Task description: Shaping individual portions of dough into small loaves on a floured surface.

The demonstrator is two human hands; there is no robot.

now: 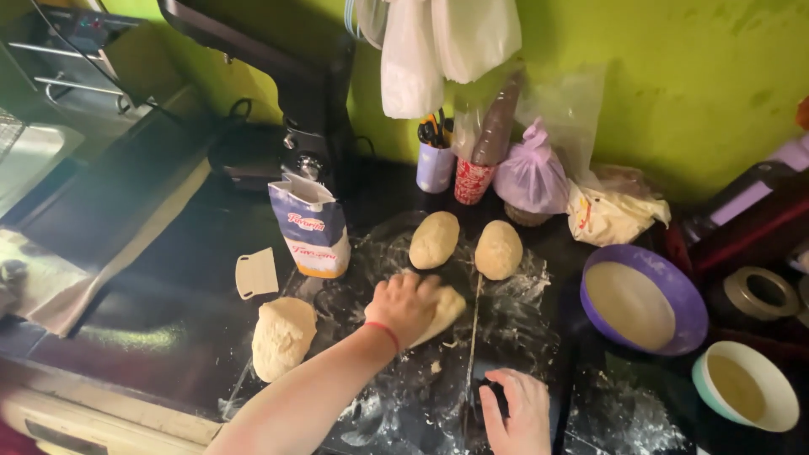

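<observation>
Far to the left on the dark, flour-dusted worktop point(168, 278) lies a small cream plastic scraper point(257, 272), and just below it sits a big rough lump of pale dough point(282, 337), touched by no one. Behind them stands a white and blue paper flour bag point(310, 226), upright with its top torn open. Next comes the left hand point(404, 305). It lies palm down on top of a soft pale piece of dough point(444, 307), and its fingers point(419, 285) are spread and curled over it, pressing rather than pinching. Most of that dough is hidden under the hand; the part that shows pokes out to the right of the knuckles, so its long side seems to run across, left to right. Just behind it two smooth oval dough loaves point(465, 243) lie side by side, apart from the hand. The right hand point(516, 413) rests flat on the worktop nearer the person, fingers loose and holding nothing, so the left hand is the one on the dough. Off to the right sit a round purple bowl point(684, 295) and a white bowl with a teal outside point(784, 396).
</observation>
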